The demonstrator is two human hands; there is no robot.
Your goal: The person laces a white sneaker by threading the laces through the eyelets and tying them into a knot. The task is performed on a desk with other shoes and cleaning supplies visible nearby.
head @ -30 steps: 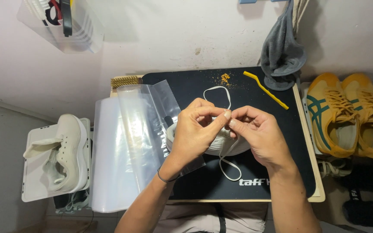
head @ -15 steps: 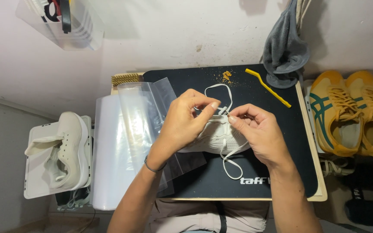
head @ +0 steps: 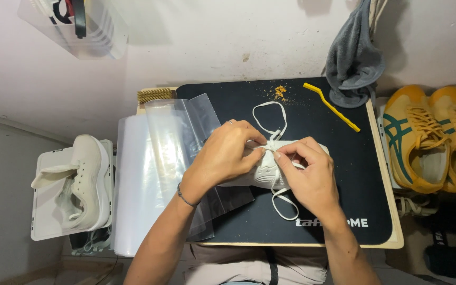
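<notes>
My hands have drawn in low over the white shoe (head: 262, 171) on the black mat (head: 312, 211). Left hand (head: 222, 155) and right hand (head: 304, 171) both pinch the white lace (head: 270, 113) at the eyelets, fingertips nearly touching. A second ago they worked higher; now one loop lies slack toward the wall and another trails toward me. Plastic sheet (head: 178, 134) lies under my left wrist; the yellow brush (head: 331, 105) is untouched.
</notes>
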